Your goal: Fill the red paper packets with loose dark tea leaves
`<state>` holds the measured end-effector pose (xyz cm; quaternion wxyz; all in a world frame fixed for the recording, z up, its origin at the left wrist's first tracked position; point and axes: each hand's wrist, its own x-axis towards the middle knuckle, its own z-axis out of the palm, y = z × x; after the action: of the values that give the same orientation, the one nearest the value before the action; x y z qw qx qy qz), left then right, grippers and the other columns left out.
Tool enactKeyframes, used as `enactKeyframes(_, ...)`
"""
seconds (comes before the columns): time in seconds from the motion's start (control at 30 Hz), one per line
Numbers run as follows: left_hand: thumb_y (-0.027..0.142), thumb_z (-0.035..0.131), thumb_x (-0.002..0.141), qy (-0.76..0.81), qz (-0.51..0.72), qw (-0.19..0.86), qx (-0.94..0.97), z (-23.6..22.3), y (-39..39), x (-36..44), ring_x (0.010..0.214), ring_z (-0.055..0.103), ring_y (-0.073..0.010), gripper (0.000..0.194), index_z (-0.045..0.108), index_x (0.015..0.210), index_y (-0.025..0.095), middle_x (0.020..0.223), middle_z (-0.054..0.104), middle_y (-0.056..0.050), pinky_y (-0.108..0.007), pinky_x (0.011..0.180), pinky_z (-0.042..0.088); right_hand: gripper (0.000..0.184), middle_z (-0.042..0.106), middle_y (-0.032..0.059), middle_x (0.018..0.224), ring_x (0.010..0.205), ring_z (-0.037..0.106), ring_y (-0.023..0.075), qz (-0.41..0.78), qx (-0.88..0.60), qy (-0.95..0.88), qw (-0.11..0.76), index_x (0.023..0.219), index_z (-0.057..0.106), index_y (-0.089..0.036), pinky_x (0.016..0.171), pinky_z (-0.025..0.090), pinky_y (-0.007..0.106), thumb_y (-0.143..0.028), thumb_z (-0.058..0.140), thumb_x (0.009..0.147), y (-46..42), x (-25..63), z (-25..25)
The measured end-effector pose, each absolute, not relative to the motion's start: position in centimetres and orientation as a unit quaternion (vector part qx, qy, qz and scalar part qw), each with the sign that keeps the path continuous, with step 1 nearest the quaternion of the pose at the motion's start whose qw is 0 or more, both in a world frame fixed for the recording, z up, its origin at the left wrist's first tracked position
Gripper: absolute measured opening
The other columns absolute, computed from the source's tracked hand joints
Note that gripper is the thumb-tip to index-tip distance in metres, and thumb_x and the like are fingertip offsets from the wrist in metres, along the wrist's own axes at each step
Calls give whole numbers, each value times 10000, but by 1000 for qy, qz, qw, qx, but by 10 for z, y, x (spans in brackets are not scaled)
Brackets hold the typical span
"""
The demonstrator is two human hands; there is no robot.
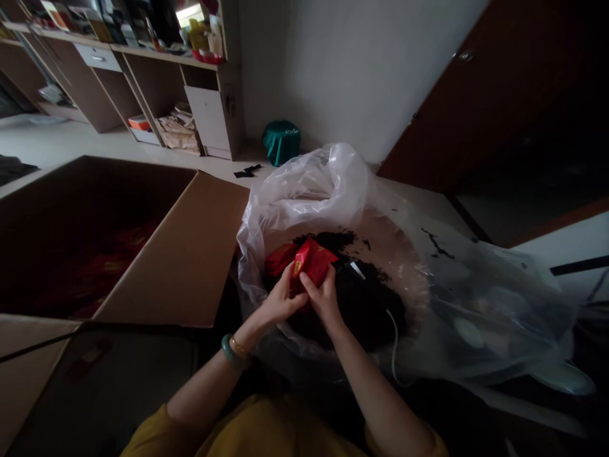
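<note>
Both my left hand (280, 301) and my right hand (323, 299) pinch a red foil packet (313, 261) with a small yellow label, holding it upright above a heap of black loose leaves (352, 301), probably tea. A second red packet (280, 259) lies just left of it, against the heap. The leaves rest in a round, pale woven tray (399, 266), lined by a clear plastic bag (304, 190). A thin white cord (392, 346) runs down from the heap's right side. A jade bangle (233, 351) circles my left wrist.
To the left stands an open cardboard box (190, 254) holding red packets (95, 266) in shadow. Wooden shelves (143, 82) with drawers and papers line the far wall. A teal bag (280, 143) sits on the floor, and a brown door (451, 108) stands at right.
</note>
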<state>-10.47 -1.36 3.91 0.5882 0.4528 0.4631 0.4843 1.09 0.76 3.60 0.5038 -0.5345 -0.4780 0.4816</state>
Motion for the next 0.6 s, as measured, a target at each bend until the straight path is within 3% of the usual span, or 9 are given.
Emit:
enactKeyframes(0.1,228,765,601,442,493,566,491,38,-15,-109,1257,480,-303,939,311,1420,168,1415,451,-150,-366,1007,443,826,503,162,1298,1145,549,262,512,-525,-485,477,1326,333,-168,983,452,395,-591,644,689,7,7,40)
enactKeyframes(0.2,284,811,564,443,522,521,510,31,-14,-113,1262,468,-304,942,357,1378,152,1388,471,-156,-375,1051,396,841,403,155,1396,1267,447,272,521,-525,-504,446,1383,344,-177,1075,361,411,-670,550,734,5,4,40)
enactKeyframes(0.4,317,751,641,452,586,520,427,12,-12,-111,966,627,-215,599,516,1165,147,1088,651,-87,-340,874,510,707,399,60,1424,1322,385,228,588,-474,-514,406,1407,396,-275,1110,315,384,-675,431,825,-1,3,40)
enactKeyframes(0.53,305,729,634,454,594,538,388,19,-9,-119,696,638,-148,461,576,1036,139,857,692,-37,-259,638,541,645,440,40,1423,1267,444,238,582,-474,-510,421,1342,493,-291,1043,392,410,-685,370,846,5,20,51)
enactKeyframes(0.6,307,689,667,479,619,482,394,33,-9,-139,612,624,-137,309,605,905,128,743,679,-23,-248,565,534,622,464,36,1408,1228,480,240,553,-495,-508,437,1295,535,-308,985,439,418,-692,319,856,16,37,56)
